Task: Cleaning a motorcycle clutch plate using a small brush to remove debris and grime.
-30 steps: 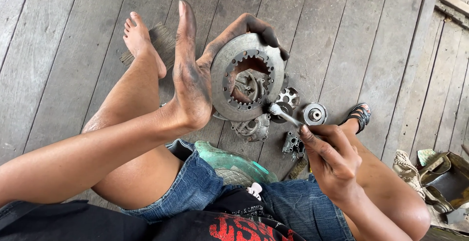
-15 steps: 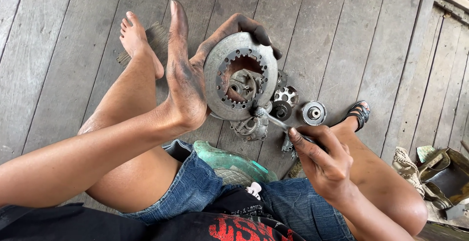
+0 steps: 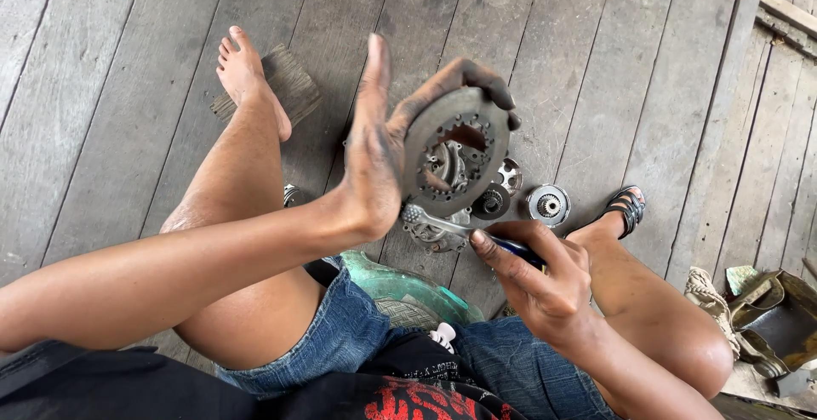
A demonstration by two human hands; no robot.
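The left hand [image 3: 383, 156] is gripping the round clutch plate [image 3: 455, 163] upright, fingers curled over its rim — the right hand [image 3: 532, 280] is pinching a ratchet wrench [image 3: 442, 224], its head just below the plate; next, seating it squarely on a bolt.

- Floor [image 3: 128, 88]: weathered grey wooden planks, boards running roughly 12 to 6 o'clock with a slight slant, dark gaps between them.
- Wood block [image 3: 285, 80]: small rough offcut lying flat on the planks at about 11 o'clock.
- Raised plank edge [image 3: 787, 11]: at 2 o'clock, set across the corner.
- Clutter [image 3: 766, 318]: dark metal scraps at 4 o'clock.
- Light: even daylight, soft shadows.
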